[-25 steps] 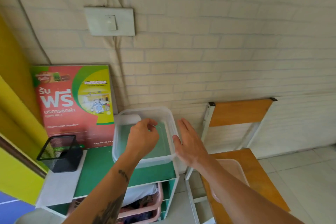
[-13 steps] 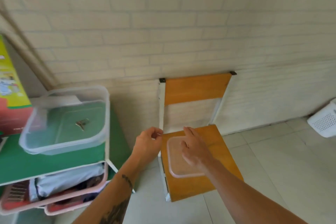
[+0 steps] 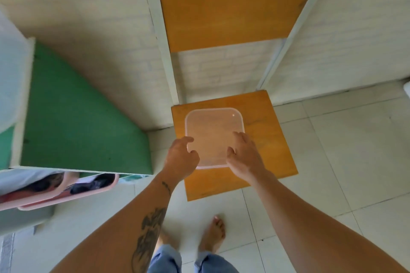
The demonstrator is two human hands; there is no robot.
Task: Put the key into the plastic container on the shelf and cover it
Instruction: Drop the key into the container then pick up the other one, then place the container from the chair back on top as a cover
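A clear square lid (image 3: 213,135) lies flat on the orange chair seat (image 3: 268,139). My left hand (image 3: 180,159) is at the lid's near left corner, with the index finger and thumb spread over its edge. My right hand (image 3: 243,155) rests on the near right corner, fingers on top of the lid. Neither hand has lifted it. The plastic container (image 3: 8,86) shows only as a pale blurred shape at the far left edge, on the green shelf (image 3: 77,117). The key is not visible.
The wooden chair with a white metal frame (image 3: 164,51) stands against the brick wall, right of the shelf. A pink basket (image 3: 66,193) with dark items sits on a lower shelf level. My bare feet (image 3: 213,237) stand on the pale tiled floor.
The view has swung right and down from the shelf to the chair. Both hands have left the container and come down onto the lid's near corners.
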